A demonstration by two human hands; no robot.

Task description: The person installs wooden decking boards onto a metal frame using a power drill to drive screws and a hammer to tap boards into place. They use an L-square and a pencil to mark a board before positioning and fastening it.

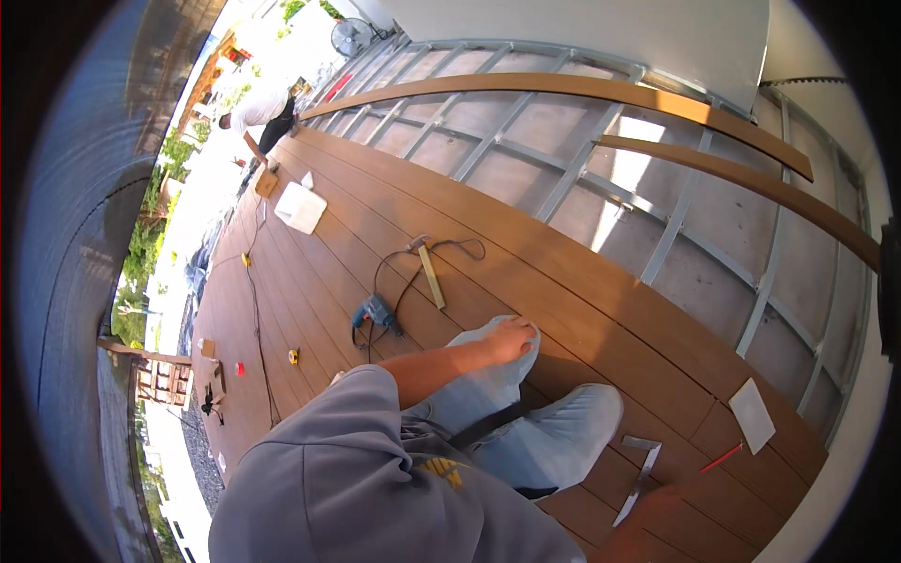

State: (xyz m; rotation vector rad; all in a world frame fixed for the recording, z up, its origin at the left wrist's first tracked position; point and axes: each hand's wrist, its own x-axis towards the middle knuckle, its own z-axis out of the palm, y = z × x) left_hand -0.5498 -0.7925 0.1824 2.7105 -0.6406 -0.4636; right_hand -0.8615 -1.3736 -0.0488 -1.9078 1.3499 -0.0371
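The metal square [639, 477] lies flat on the brown deck boards [394, 206] just beside the person's right knee, with the blurred right hand [648, 525] low at the picture's edge touching or almost touching its long arm, though whether those fingers are spread or pinching cannot be told. The left hand [511, 340] rests palm down, fingers loosely curled, on the left knee [488, 361], well apart from the square. A red pencil [721, 458] and a pale card [752, 414] lie near the decking's unfinished edge, beyond which the metal joists [563, 178] stand bare; a drill [375, 311] and hammer [430, 274] lie farther ahead on open boards.
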